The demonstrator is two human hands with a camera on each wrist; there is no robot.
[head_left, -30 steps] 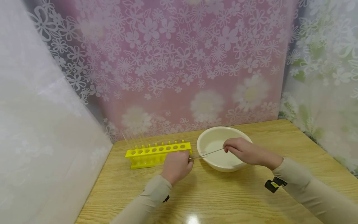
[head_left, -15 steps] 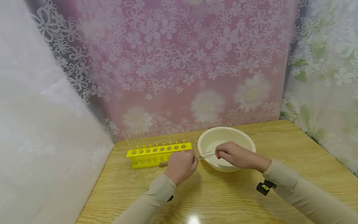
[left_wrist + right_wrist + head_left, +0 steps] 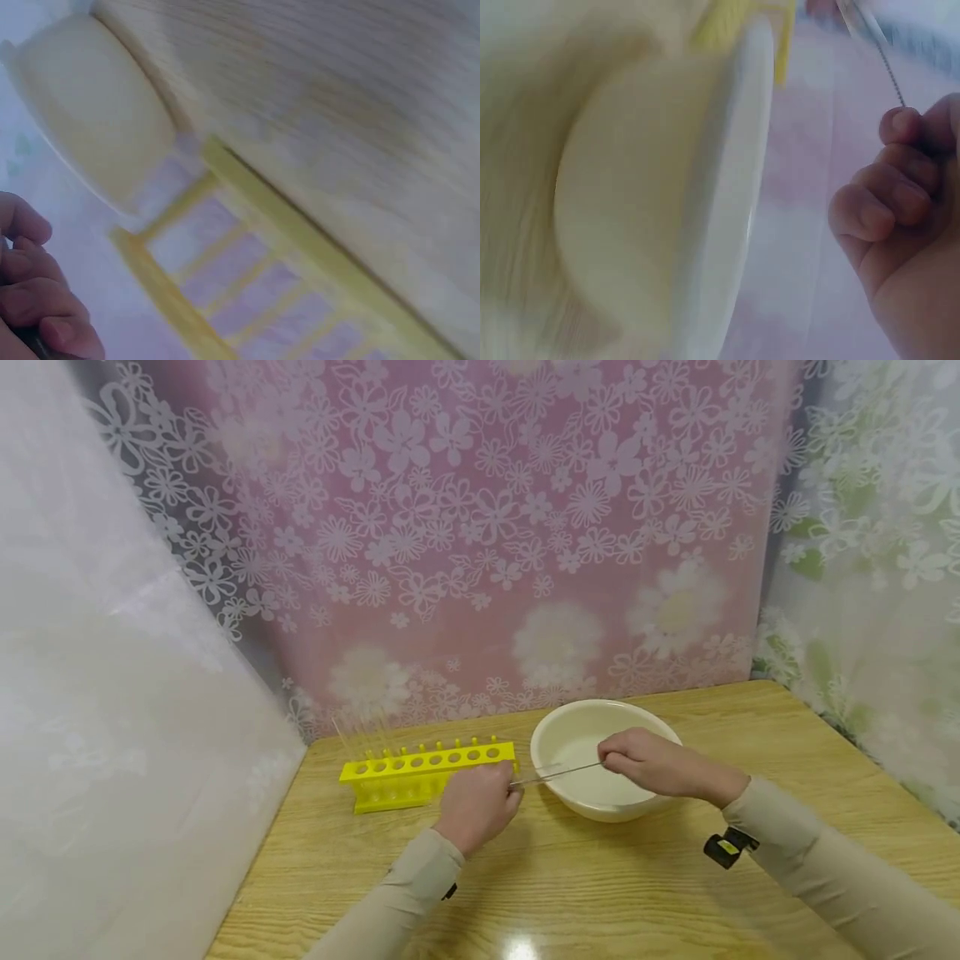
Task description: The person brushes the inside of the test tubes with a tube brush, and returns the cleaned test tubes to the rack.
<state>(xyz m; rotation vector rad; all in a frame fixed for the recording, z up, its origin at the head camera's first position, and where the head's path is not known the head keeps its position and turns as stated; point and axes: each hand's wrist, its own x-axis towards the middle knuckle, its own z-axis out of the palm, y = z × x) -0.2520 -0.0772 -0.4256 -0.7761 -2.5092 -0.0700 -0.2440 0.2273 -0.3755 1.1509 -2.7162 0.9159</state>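
Note:
My left hand [image 3: 478, 806] grips a clear test tube [image 3: 553, 769], its mouth toward the bowl. My right hand [image 3: 652, 763] pinches the twisted wire handle [image 3: 581, 768] of a test tube brush, which runs into that mouth. In the right wrist view the wire [image 3: 890, 75] leads from thumb and forefinger up to the glass, the other fingers curled in. The brush head is hidden by the left hand. The tube is held level with the rack's right end, and the right hand is over the cream bowl [image 3: 600, 812]. In the left wrist view the left fingers [image 3: 45, 300] are curled.
A yellow test tube rack [image 3: 427, 763] stands left of the bowl, with several glass tubes [image 3: 342, 737] in its left holes. Both are on a wooden table [image 3: 585, 893]. Floral curtains [image 3: 487, 527] close off the back and sides.
Half a second ago the right hand slid left, pushing the brush deeper, and its head showed left of my left hand. Now it has drawn back right, with more wire exposed.

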